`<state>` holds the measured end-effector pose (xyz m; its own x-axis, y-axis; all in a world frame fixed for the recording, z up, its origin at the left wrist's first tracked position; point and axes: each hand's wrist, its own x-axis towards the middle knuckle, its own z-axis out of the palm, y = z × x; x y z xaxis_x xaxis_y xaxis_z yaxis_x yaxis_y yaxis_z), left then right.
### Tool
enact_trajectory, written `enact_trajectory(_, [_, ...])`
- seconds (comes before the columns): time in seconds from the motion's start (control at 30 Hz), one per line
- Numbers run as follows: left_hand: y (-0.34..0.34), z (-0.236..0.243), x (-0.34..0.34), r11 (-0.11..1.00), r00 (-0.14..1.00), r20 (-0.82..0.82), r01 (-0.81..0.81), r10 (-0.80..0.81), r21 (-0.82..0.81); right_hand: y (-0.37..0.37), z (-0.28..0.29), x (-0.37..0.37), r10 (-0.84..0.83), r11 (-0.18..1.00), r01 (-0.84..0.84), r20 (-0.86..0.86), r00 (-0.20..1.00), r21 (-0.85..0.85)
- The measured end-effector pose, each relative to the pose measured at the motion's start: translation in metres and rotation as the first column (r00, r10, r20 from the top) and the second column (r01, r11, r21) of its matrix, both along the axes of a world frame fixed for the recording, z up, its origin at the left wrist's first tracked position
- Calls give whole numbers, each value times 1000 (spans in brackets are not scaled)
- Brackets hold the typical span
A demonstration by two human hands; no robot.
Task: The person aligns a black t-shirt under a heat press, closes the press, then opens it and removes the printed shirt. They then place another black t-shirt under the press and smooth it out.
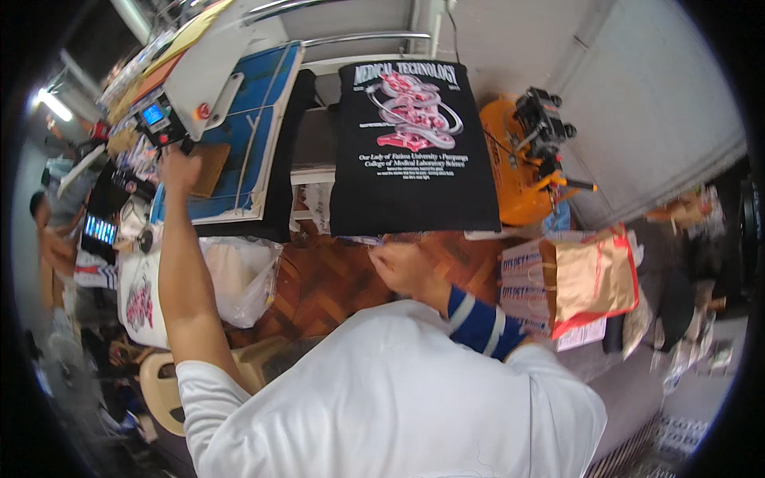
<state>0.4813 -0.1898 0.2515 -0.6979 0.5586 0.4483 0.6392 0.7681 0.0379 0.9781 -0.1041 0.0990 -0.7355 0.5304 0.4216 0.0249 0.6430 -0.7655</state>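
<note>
The black printed garment [414,147], upper centre of the frame, lies flat, print facing up; its cloth is probably light, soft and limp, best taken by the plain lower corners, clear of the print. The left hand [182,170], upper left, is at the dark handle [187,146] beside the control box [156,119]; its finger closure cannot be told. The right hand [405,268], centre, appears loosely curled just below the garment's lower edge; blur hides its finger opening and any contact.

Left hand [182,169] is at the press [158,119], right hand [405,267] near black shirt [414,199].
</note>
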Motion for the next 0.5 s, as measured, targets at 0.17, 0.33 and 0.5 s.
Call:
enact_trajectory(0.17, [15,-2,36,994,999,12,-31,30,102,-31,-9,63,-52,948,93,142,989,-303])
enact_trajectory(0.33, [37,-5,102,984,998,-38,-42,49,175,5,12,44,-101,955,133,131,986,-264])
enact_trajectory(0.5, [40,0,166,897,936,-30,344,-350,279,45,83,-58,-149,981,138,-73,986,-135])
